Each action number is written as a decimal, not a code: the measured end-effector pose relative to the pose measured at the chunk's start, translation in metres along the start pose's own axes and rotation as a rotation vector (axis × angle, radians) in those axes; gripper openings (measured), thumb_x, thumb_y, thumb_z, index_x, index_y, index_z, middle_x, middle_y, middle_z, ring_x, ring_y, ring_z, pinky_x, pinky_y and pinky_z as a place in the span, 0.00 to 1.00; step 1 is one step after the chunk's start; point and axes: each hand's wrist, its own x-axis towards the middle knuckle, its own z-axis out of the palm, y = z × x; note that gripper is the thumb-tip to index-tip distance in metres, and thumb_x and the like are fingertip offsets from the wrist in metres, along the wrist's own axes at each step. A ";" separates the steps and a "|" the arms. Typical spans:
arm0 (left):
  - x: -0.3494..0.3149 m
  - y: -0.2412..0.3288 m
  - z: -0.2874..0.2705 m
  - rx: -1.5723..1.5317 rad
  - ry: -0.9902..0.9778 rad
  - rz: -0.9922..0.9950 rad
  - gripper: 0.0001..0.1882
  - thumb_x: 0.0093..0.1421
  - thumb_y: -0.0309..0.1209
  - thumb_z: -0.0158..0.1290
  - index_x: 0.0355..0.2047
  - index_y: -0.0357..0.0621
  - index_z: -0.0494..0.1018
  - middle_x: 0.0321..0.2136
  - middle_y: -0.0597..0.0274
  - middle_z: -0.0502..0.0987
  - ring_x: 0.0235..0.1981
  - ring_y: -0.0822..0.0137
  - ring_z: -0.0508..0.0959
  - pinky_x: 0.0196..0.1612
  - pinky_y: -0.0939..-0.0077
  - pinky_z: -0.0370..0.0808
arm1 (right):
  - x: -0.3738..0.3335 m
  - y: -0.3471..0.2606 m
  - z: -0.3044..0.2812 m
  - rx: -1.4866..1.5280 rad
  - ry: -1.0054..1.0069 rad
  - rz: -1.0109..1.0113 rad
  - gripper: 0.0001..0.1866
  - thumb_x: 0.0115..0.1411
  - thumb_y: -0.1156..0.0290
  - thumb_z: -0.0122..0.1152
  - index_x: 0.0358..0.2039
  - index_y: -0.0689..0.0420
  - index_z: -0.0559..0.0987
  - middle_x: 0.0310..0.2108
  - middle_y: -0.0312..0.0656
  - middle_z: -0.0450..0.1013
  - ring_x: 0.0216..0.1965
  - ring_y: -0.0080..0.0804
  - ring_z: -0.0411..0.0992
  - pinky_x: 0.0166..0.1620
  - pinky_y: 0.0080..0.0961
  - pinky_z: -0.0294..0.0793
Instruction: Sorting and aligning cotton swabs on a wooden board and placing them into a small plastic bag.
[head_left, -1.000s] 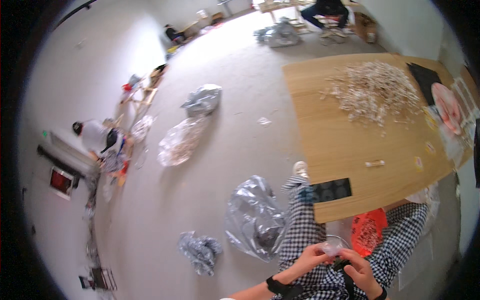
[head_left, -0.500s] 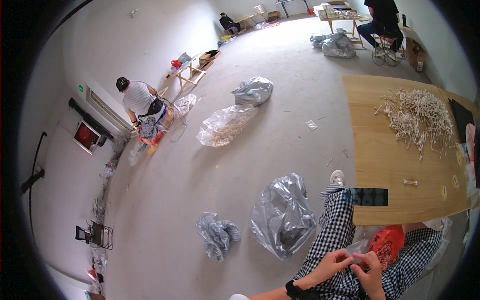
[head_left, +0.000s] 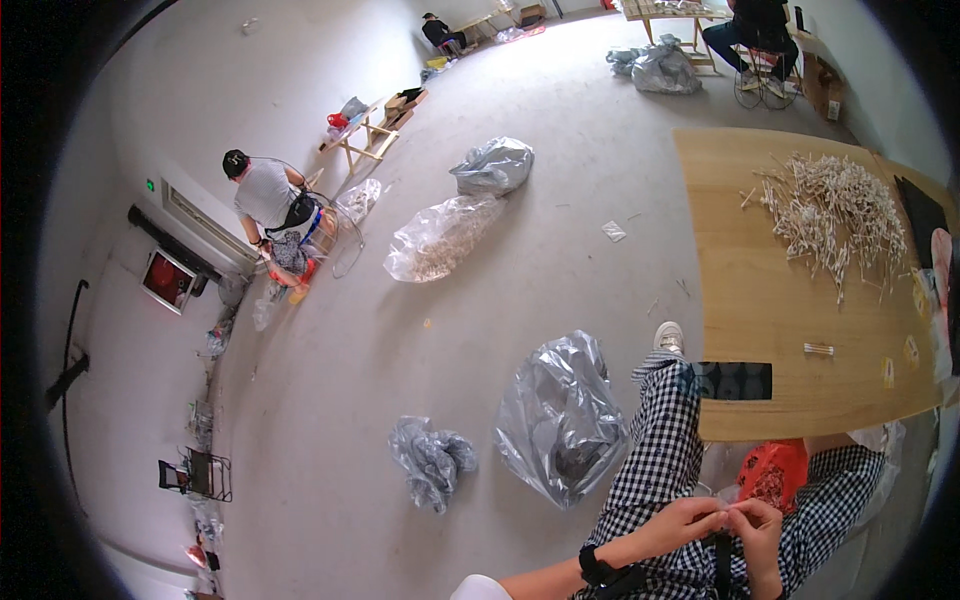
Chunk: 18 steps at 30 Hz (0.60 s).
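Over my lap, my left hand [head_left: 688, 522] and my right hand [head_left: 758, 528] meet fingertip to fingertip. Both are closed in a pinch on a small clear plastic bag [head_left: 729, 494], mostly covered by the fingers. Just beyond them a red patterned bag [head_left: 774, 472] lies between my legs, below the table edge. On the wooden table [head_left: 745, 300] a loose pile of cotton swabs [head_left: 835, 215] is spread. Nearer to me lies a small bundle of swabs [head_left: 818, 349]. A dark sheet with round shapes [head_left: 735, 381] hangs over the table's left corner.
Grey plastic bags [head_left: 562, 420] and a crumpled one [head_left: 432, 462] lie on the floor to my left. Farther off is a clear bag of swabs [head_left: 445, 238]. A seated person [head_left: 272, 195] works at the left; other people sit at the back.
My hands have drawn together, and less of the small clear bag shows between them. The view has tilted slightly, so the room sits a little higher in the picture.
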 end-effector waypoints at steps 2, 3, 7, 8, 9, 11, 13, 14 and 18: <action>0.005 0.000 0.006 0.092 0.032 -0.113 0.17 0.67 0.38 0.47 0.33 0.34 0.72 0.22 0.62 0.74 0.25 0.71 0.72 0.31 0.75 0.69 | 0.002 0.009 0.002 -0.058 0.073 -0.073 0.02 0.54 0.79 0.63 0.28 0.63 0.78 0.23 0.37 0.75 0.21 0.20 0.70 0.25 0.17 0.67; 0.008 0.004 0.010 0.106 0.082 -0.155 0.17 0.64 0.38 0.48 0.29 0.33 0.73 0.22 0.57 0.76 0.24 0.65 0.75 0.31 0.70 0.71 | 0.001 0.008 0.006 -0.368 0.102 -0.248 0.04 0.52 0.79 0.63 0.29 0.63 0.77 0.22 0.39 0.75 0.21 0.23 0.71 0.25 0.19 0.67; 0.015 0.007 0.011 0.404 -0.101 -0.252 0.16 0.57 0.38 0.50 0.24 0.34 0.75 0.19 0.50 0.76 0.22 0.56 0.76 0.29 0.63 0.72 | 0.005 0.018 -0.001 -0.766 0.081 -0.365 0.08 0.47 0.80 0.61 0.30 0.62 0.74 0.22 0.45 0.73 0.21 0.34 0.73 0.27 0.26 0.70; 0.014 0.008 0.011 0.401 -0.099 -0.255 0.16 0.57 0.38 0.50 0.24 0.34 0.75 0.19 0.50 0.76 0.22 0.56 0.76 0.29 0.63 0.72 | 0.007 0.018 -0.003 -0.786 0.118 -0.370 0.08 0.48 0.80 0.60 0.30 0.63 0.74 0.22 0.45 0.74 0.21 0.35 0.73 0.27 0.26 0.71; 0.013 0.010 0.011 0.418 -0.078 -0.255 0.16 0.57 0.38 0.51 0.24 0.35 0.75 0.19 0.51 0.76 0.23 0.56 0.77 0.29 0.63 0.72 | 0.005 0.012 -0.005 -0.717 0.148 -0.281 0.05 0.50 0.81 0.56 0.30 0.63 0.74 0.22 0.46 0.73 0.22 0.35 0.73 0.28 0.26 0.71; 0.010 0.014 0.009 0.337 0.009 -0.222 0.16 0.53 0.35 0.59 0.40 0.40 0.76 0.28 0.52 0.78 0.31 0.56 0.78 0.35 0.62 0.73 | 0.007 0.011 -0.008 -0.660 0.134 -0.224 0.05 0.51 0.81 0.55 0.30 0.63 0.75 0.22 0.46 0.73 0.23 0.33 0.73 0.29 0.26 0.71; 0.014 0.024 0.006 0.535 0.156 0.132 0.26 0.50 0.34 0.62 0.50 0.43 0.70 0.34 0.51 0.77 0.36 0.55 0.77 0.40 0.62 0.73 | 0.009 0.010 -0.007 -0.602 0.125 -0.167 0.05 0.52 0.81 0.53 0.31 0.64 0.75 0.23 0.46 0.73 0.24 0.31 0.73 0.30 0.25 0.71; 0.014 0.029 0.005 0.725 0.305 0.492 0.38 0.47 0.33 0.65 0.59 0.45 0.64 0.41 0.51 0.76 0.41 0.54 0.76 0.45 0.61 0.72 | 0.008 0.008 -0.002 -0.428 0.093 -0.161 0.06 0.53 0.80 0.53 0.33 0.64 0.75 0.25 0.43 0.74 0.27 0.29 0.74 0.32 0.24 0.72; 0.016 0.019 0.007 0.805 0.159 0.501 0.53 0.43 0.31 0.67 0.68 0.47 0.50 0.51 0.50 0.70 0.48 0.51 0.73 0.54 0.59 0.69 | 0.010 -0.003 0.010 0.020 -0.057 -0.078 0.09 0.59 0.77 0.54 0.40 0.65 0.76 0.32 0.36 0.76 0.35 0.23 0.74 0.40 0.19 0.72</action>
